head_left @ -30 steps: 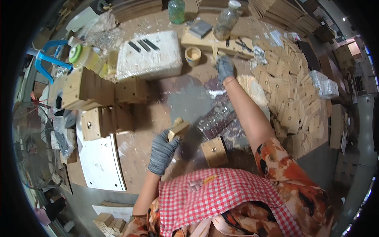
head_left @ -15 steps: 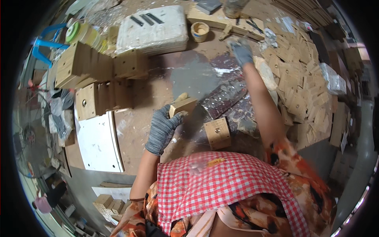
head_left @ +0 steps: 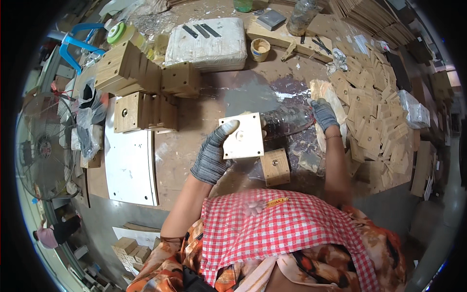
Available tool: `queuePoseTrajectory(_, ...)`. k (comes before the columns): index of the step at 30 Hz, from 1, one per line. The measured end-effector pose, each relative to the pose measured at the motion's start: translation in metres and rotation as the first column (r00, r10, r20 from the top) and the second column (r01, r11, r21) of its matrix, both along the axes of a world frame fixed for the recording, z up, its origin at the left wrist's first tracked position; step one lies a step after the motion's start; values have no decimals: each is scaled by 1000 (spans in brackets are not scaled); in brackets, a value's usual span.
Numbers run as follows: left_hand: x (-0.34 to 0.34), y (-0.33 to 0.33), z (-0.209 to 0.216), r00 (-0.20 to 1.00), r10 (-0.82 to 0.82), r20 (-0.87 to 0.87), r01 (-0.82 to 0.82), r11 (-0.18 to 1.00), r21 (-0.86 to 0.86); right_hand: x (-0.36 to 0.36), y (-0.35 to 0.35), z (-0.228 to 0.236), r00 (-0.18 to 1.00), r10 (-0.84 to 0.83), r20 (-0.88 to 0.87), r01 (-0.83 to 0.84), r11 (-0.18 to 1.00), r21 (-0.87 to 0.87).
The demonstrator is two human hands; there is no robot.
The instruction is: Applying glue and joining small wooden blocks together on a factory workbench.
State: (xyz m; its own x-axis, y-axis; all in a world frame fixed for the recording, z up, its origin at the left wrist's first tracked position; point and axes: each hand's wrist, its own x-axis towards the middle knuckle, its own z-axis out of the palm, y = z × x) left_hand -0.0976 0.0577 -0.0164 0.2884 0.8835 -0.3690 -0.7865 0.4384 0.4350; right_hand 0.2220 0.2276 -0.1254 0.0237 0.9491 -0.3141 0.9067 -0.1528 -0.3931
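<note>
Left hand point(head_left: 214, 153), grey knit glove: closed in a pinch on a square wooden plate point(head_left: 245, 143). Thumb lies flat across the upper left of the plate's face; the other fingers go behind it, mostly hidden, with a fingertip showing at the right edge. Plate is tilted face-up toward the wearer, raised over the middle of the worktable point(head_left: 177, 177); small dark holes near its corners, a round recess at the centre.

Right hand point(head_left: 324, 115), same sort of glove: fingers partly curled, over a cream-coloured cloth point(head_left: 320, 89) at the far end of a clear plastic bottle point(head_left: 288, 122) lying on its side. Cannot tell whether the fingers grip the cloth, the bottle or neither.

Just below the held plate, nearer the apron point(head_left: 272, 228), a second wooden piece point(head_left: 276, 167) lies on the table, a hole at its centre. Right of the right hand, a loose heap of wooden plates point(head_left: 365, 107). Left of the left hand, stacked wooden blocks point(head_left: 129, 109) beside a white panel point(head_left: 131, 168). Beyond the hands, a small cup point(head_left: 260, 50) of tan paste stands near a wrapped white block point(head_left: 206, 48).
</note>
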Motion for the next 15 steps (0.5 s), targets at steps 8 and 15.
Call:
queuePoseTrajectory(8,6,-5,-13,934,142,328,-94,983,-157,46,-5,-45,875,395,-279,-237,853,466)
queuePoseTrajectory(15,4,-11,-24,944,227,238,-182,963,-197,-22,-19,79,598,-6,-801,260,947,187)
